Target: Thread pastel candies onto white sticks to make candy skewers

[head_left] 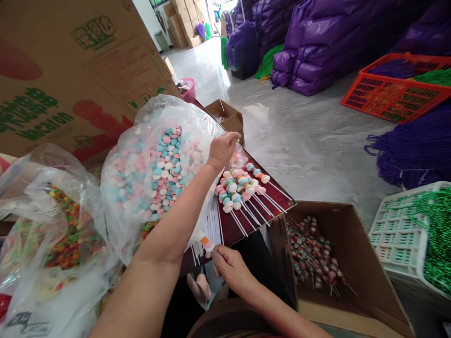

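Note:
My right hand (pixel 232 268) is closed around the lower end of a marshmallow skewer (pixel 208 244), which carries white, orange and pink pieces. Farther out, my left hand (pixel 224 146) is pinched above a small clear bag (pixel 238 157) at the table's edge. A bit of yellow-green shows at its fingertips, too small to name. Several finished marshmallow skewers (pixel 243 187) lie in a pile on the dark red table, white sticks pointing toward me. Loose white sticks (pixel 212 225) lie beside a large clear bag of pink, blue and white marshmallows (pixel 165 164), partly behind my left forearm.
A bag of colourful gummies (pixel 63 230) sits at left, before a big printed carton (pixel 88 70). Right of the table, an open cardboard box (pixel 345 244) holds many wrapped skewers. A small carton (pixel 229 123) stands beyond the table; orange (pixel 366 96) and white (pixel 398 239) crates stand right.

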A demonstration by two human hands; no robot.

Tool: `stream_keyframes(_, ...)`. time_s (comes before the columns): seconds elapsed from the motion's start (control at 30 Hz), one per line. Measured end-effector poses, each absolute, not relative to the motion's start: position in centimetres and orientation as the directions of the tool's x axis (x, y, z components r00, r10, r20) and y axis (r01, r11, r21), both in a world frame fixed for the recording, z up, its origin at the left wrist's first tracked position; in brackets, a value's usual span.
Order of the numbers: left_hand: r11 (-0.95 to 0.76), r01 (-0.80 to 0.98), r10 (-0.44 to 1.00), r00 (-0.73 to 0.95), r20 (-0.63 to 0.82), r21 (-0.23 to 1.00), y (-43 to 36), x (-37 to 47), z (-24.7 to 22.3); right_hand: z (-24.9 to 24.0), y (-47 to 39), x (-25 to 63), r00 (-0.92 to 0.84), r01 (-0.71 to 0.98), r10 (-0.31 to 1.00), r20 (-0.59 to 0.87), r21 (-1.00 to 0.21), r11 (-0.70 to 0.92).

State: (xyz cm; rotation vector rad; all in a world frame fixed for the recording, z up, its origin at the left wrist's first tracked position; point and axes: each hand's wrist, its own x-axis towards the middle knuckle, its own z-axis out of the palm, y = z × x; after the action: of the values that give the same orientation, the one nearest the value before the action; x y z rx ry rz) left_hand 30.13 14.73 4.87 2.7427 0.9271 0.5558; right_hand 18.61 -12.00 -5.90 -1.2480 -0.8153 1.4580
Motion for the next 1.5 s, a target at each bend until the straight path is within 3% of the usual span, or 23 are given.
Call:
stream_keyframes(0.1, -0.820, 0.463, 0.556, 0.784, 0.277, 0.337, 14.9, 30.5, 4.6, -5.9, -12.0, 18.5, 0.045, -0.269, 0.958, -0.285, -0.927, -0.263)
stream_keyframes(0.3, -0.882, 0.459, 0.465, 0.885, -0.033, -0.108, 14.7, 29.0, 5.5, -6.0, -12.0, 18.4, 0.059, -0.258, 0.958, -0.281, -0.931, -0.257)
stream_keyframes(0.43, -0.849, 0.493, 0.515, 0.853, -0.089, -0.190, 14.6, 27.8, 6.3, -5.9, -12.0, 18.3, 0.044, -0.248, 0.956, -0.289, -0.931, -0.270)
stream_keyframes(0.67, -0.720, 0.680, 0.692, 0.719, -0.066, -0.140, 13.4, 28.2, 6.2, -6.2, -12.2, 18.0, 0.050, -0.229, 0.958, -0.281, -0.937, -0.263)
stream_keyframes(0.9, -0.810, 0.583, 0.585, 0.799, -0.140, -0.061, 13.2, 27.1, 6.8, -6.2, -12.3, 17.7, 0.060, -0.198, 0.961, -0.271, -0.947, -0.254)
stream_keyframes(1.03, -0.763, 0.646, 0.646, 0.758, -0.088, -0.043, 13.6, 26.6, 6.5, -6.2, -12.3, 17.6, 0.067, -0.196, 0.959, -0.274, -0.947, -0.256)
stream_keyframes(1.13, -0.681, 0.703, 0.727, 0.682, 0.077, 0.205, 13.8, 26.2, 6.2, -6.3, -12.3, 17.5, 0.066, -0.193, 0.961, -0.267, -0.949, -0.250)
stream_keyframes(1.2, -0.627, 0.659, 0.769, 0.610, 0.191, 0.416, 13.7, 25.7, 5.8, -6.4, -12.3, 17.4, 0.060, -0.198, 0.961, -0.270, -0.947, -0.254)
stream_keyframes(1.27, -0.616, 0.585, 0.772, 0.582, 0.256, 0.528, 13.2, 25.0, 5.3, -6.4, -12.4, 17.2, 0.055, -0.202, 0.961, -0.272, -0.945, -0.256)
stream_keyframes(1.5, -0.725, 0.531, 0.679, 0.658, 0.326, 0.439, 11.6, 22.4, 5.3, -6.4, -12.6, 16.4, 0.046, -0.166, 0.967, -0.250, -0.957, -0.239)
